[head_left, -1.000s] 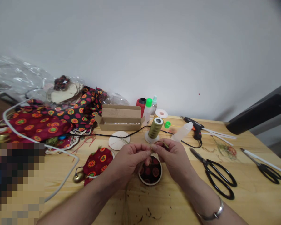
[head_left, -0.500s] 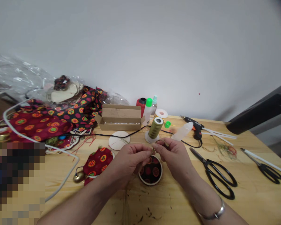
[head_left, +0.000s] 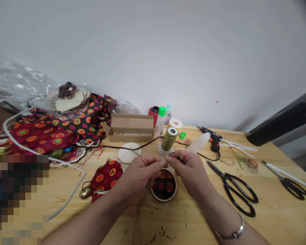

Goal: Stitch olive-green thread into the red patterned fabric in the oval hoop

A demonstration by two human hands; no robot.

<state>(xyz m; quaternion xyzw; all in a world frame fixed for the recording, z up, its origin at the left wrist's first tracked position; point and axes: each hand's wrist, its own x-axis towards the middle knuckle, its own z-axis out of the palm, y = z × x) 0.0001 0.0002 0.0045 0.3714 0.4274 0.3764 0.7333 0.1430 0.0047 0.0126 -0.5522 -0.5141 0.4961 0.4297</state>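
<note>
My left hand (head_left: 149, 170) and my right hand (head_left: 187, 168) meet fingertip to fingertip, each in a pinch. Between them runs olive thread (head_left: 179, 155), looping over the right fingers; fine strands also hang below my left hand. Exactly how the thread lies at the fingertips is too small to tell. Just under the hands is a round, pale-rimmed piece covered in dark patterned fabric (head_left: 164, 187), partly hidden by my left fingers. An olive thread spool (head_left: 169, 139) stands behind them. Left of my left hand lies a red patterned fabric piece (head_left: 105, 175) beside a brass bell (head_left: 86, 191).
Large black-handled scissors (head_left: 238, 194) lie to the right, smaller scissors (head_left: 290, 185) farther out. Behind are a glue gun (head_left: 211, 137), a translucent bottle (head_left: 197, 143) and an open cardboard box (head_left: 131, 136). Patterned cloth (head_left: 48, 132) heaps at left, near a white cable (head_left: 66, 163).
My left fingertips have shifted very slightly closer to the right ones, and the thread between them shows less. Everything else stays in place.
</note>
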